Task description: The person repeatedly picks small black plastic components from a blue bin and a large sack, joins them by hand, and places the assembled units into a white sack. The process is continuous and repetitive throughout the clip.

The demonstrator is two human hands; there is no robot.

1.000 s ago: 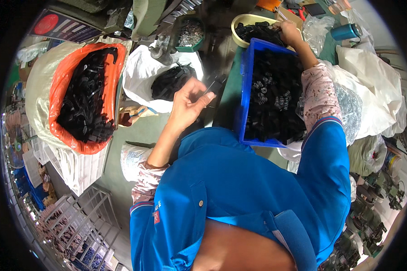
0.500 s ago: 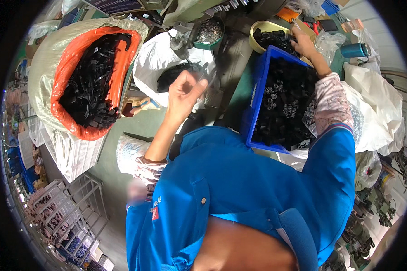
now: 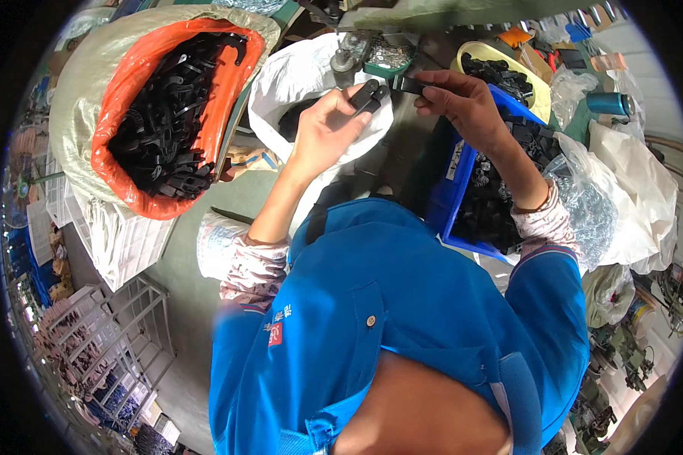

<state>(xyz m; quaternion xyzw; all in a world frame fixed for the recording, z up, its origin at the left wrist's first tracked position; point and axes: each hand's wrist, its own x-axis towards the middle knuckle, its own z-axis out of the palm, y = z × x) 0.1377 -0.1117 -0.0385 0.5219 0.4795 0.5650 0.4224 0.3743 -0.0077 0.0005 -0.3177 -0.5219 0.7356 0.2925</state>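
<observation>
Two black parts are between your hands in the head view, both beyond the blue bin [image 3: 446,186] and a little to its left. Your left hand [image 3: 320,136] pinches a round-ended black part [image 3: 369,97] between thumb and fingers, so that grip is narrow. Your right hand [image 3: 463,108] reaches over the bin's far left corner, thumb and fingers closed on a narrow black piece [image 3: 410,84], its free end just beside your left hand's part. Black parts fill much of the bin. Past its far end sits a yellow basin [image 3: 540,102] of black pieces; beyond and left of it, a green tray [image 3: 383,73] of small metal bits. Farther left of the bin come a white sack [image 3: 277,80] and an orange-lined sack [image 3: 116,182] heaped with black parts.
</observation>
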